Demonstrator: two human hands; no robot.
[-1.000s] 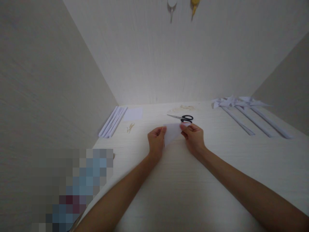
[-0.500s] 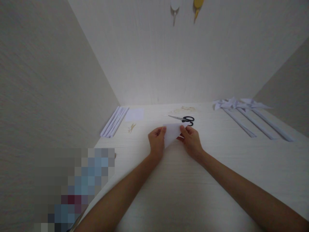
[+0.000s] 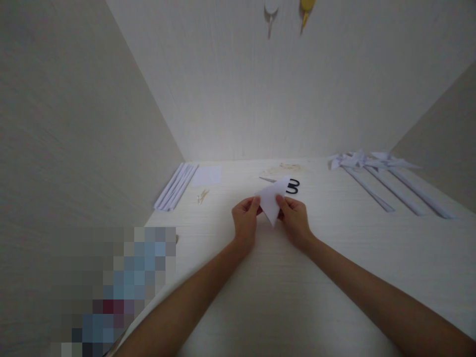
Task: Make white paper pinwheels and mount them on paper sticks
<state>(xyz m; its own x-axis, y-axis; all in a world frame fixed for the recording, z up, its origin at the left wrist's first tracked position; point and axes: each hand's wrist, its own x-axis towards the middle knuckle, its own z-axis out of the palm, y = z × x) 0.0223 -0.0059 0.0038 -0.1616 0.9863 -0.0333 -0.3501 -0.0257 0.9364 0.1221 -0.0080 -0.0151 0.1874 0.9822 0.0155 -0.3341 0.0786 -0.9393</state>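
A small white piece of folded paper (image 3: 272,198), roughly triangular with one corner pointing down, is held up over the table. My left hand (image 3: 246,216) pinches its left edge between thumb and fingers. On the right side my right hand (image 3: 295,218) grips it, thumb on the near face. Just behind the paper lie scissors with black handles (image 3: 293,186); the paper hides part of their blades.
White rolled paper tubes (image 3: 176,187) and a flat white sheet (image 3: 207,175) lie at the left. Thin pale sticks or bands (image 3: 203,196) are near them. Paper pinwheel shapes on tubes (image 3: 372,183) lie at the right. Two hooks (image 3: 306,12) hang on the back wall.
The paper has been turned, its upper right corner now higher and its lower point shifted right. Both hands keep hold of it; my left hand has moved slightly right.
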